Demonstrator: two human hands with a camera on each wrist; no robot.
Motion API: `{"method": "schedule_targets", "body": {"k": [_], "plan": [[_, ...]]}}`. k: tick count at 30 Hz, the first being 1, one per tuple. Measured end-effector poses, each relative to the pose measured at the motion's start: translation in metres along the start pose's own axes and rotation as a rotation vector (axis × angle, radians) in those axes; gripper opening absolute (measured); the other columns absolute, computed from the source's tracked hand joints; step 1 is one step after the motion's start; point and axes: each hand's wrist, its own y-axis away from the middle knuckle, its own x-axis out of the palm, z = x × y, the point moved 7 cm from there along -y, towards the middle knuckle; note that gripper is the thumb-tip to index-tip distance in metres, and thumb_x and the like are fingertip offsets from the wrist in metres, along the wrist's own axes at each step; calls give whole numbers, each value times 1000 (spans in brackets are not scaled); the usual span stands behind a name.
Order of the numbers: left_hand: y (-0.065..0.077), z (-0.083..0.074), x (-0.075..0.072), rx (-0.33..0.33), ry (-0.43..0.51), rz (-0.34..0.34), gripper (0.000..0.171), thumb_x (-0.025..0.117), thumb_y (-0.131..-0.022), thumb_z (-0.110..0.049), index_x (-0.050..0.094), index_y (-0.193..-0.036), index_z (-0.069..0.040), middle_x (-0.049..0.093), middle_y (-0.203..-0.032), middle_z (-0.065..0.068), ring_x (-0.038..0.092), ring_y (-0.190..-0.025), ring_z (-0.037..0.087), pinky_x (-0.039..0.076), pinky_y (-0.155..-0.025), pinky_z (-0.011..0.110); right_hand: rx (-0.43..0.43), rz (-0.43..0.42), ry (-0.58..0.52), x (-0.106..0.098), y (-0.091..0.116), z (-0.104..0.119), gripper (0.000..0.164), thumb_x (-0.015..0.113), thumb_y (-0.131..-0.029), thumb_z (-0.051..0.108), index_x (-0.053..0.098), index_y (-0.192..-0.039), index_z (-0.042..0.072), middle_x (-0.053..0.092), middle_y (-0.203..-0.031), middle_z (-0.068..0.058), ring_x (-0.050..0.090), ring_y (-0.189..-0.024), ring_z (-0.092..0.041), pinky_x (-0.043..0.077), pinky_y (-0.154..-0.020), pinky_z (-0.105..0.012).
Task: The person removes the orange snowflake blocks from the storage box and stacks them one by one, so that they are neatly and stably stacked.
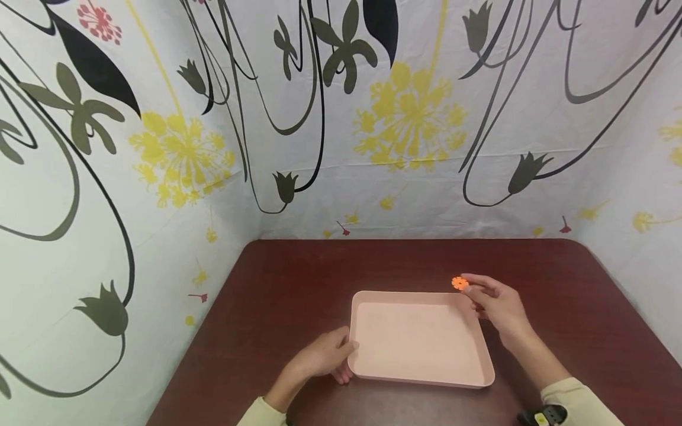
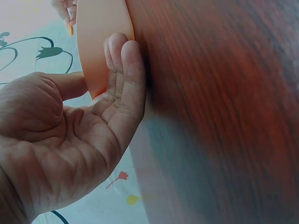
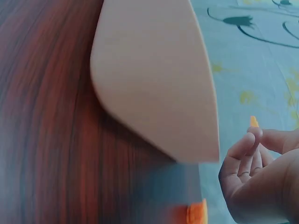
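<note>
A pale pink rectangular tray (image 1: 418,337) sits on the dark table, with nothing visible inside it. My left hand (image 1: 325,354) grips its left side, the thumb over the rim and the fingers against the outer wall, as the left wrist view also shows. Above the tray's far right corner, my right hand (image 1: 498,307) pinches a small orange flower-shaped disc (image 1: 459,283) between thumb and fingertips. In the right wrist view the disc (image 3: 253,122) appears edge-on, apart from the tray (image 3: 154,79).
The reddish-brown wooden table (image 1: 298,266) has rounded far corners. Patterned white cloth (image 1: 319,148) with flowers and stems stands behind and beside it. An orange object (image 3: 197,213) is cut off at the bottom of the right wrist view; its kind cannot be told. A dark watch (image 1: 549,415) is at the right sleeve.
</note>
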Motion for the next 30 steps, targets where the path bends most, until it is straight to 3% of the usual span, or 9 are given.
{"method": "schedule_targets", "body": {"k": [5,15,25,30], "plan": [[1,0,1,-3,-3,10,23,57,-110,-23,53,-95,-5,71,-67,12,70,-53,22,66,-52,45,10,-41,36,-21,-2,-10,50,71,-103,31,59,-148,13,74,-95,22,64,-73,-6,62,-64,-24],[0,2,1,1,-7,15,22,56,-110,-23,53,-96,-6,70,-66,12,69,-52,21,65,-50,41,45,-113,-21,-51,-8,-33,36,70,-103,23,64,-138,17,75,-88,23,66,-68,-5,63,-60,-24],[1,3,0,2,-14,7,23,57,-110,-24,53,-95,-6,71,-67,13,70,-53,23,65,-49,40,109,-146,126,-60,-12,-48,44,66,-105,33,60,-142,10,70,-84,26,67,-71,-5,59,-60,-26],[-1,3,0,2,-6,14,23,57,-110,-24,53,-97,-6,70,-66,13,70,-53,23,65,-50,42,110,-161,148,-60,-11,-49,45,67,-104,29,59,-143,7,69,-82,25,65,-69,-6,57,-58,-25]]}}
